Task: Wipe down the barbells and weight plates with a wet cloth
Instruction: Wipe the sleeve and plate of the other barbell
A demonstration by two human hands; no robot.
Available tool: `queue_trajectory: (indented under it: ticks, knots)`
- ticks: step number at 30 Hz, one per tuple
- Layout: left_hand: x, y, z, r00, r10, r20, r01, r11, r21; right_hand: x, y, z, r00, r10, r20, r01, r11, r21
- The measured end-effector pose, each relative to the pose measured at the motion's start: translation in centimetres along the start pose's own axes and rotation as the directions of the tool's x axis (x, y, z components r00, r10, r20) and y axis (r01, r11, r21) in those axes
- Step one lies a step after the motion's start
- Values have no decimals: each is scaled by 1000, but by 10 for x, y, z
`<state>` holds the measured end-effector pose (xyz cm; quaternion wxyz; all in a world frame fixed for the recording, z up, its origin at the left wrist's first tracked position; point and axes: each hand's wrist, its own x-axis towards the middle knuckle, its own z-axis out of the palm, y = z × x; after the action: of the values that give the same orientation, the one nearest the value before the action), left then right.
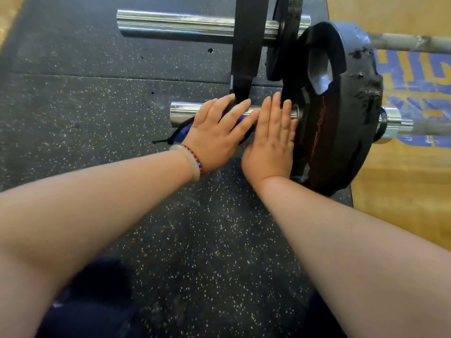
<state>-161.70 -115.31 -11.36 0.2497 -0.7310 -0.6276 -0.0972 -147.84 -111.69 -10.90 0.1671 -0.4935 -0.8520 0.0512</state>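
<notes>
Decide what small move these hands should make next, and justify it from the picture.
Probably slide the left hand, which presses the blue cloth on the chrome bar end, outward toward its bare tip. The right hand lies flat on the bar beside the black plate, so that stretch is covered; the tip is not.

Barbell sleeve (185, 112): polished, glossy metal. Weight plate (341, 113): matt black coating, chipped and rough at rim. Floor mat (97, 93): speckled rubber. Cloth (181, 132): blue fabric.

On the wooden floor (402, 181) at the right, big blue letters (412, 69), partly hidden by the weight plate (346, 132) and cut off at the edge: "HIG" in the far row, nearer rows unreadable. On the plate's face, an orange marking (318, 123), too blurred to read.
</notes>
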Motion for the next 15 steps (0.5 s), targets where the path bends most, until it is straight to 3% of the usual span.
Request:
queue_trajectory:
  ticks: [10, 15]
  knots:
    - [9, -35, -20, 957, 237, 169, -232, 972, -46, 1, -3, 6, 997, 14, -69, -14, 1000, -11]
    - [16, -15, -20, 963, -16, 270, 22, 1000, -20, 1, -6, 7, 998, 30, -53, -31, 999, -21]
